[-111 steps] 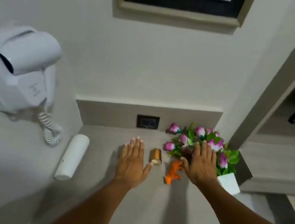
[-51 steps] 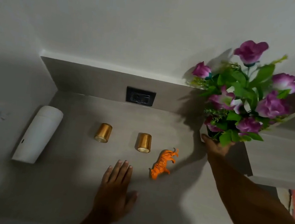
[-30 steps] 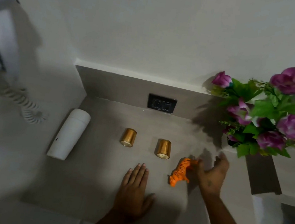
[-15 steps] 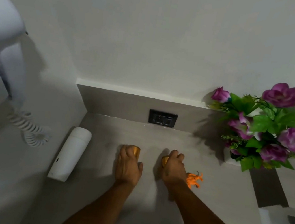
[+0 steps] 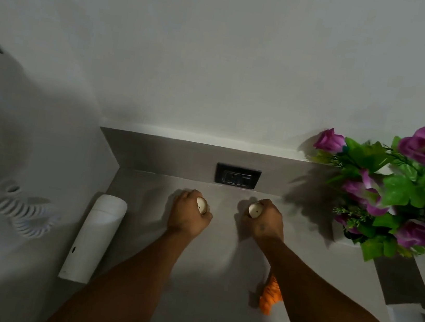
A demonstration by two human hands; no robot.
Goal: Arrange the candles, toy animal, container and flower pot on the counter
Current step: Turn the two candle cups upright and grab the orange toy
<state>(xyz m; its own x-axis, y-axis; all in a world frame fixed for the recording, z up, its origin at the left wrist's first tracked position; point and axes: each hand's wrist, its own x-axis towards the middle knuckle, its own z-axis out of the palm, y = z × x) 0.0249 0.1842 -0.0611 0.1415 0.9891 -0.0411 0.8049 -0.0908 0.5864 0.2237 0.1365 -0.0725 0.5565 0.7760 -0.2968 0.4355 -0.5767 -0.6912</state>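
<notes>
Candles first: I have one in each fist, near the back of the bench in the middle of the frame. My left hand [image 5: 189, 213] is closed round the left candle [image 5: 202, 205], and my right hand [image 5: 265, 220] is wrapped round the right candle [image 5: 255, 210]. Only the pale wax tops show past my fingers; the bodies are hidden in my grip. Both hands sit apart, either side of the wall socket [image 5: 237, 176] just behind them.

I judge these candles small, stiff and light, so a wrap round the side wall is enough to carry them. The wax top looks soft enough to mark, so I would keep my fingers off it and set each one down upright on its flat base. Whether the bases touch the bench [image 5: 201, 309] right now, I cannot tell.

Lower right of centre, the orange toy animal [image 5: 270, 296] lies on the bench, partly hidden under my right forearm. It looks like light hard plastic, easiest to pinch by the body.

At the left lies the white container [image 5: 94, 237], on its side along the wall; smooth and round, it may roll, so I would grip it round the middle.

At the right edge stands the flower pot [image 5: 338, 231], mostly covered by its purple blooms and green leaves. Top-heavy, I judge, so the pot itself is the place to hold, not the stems.
</notes>
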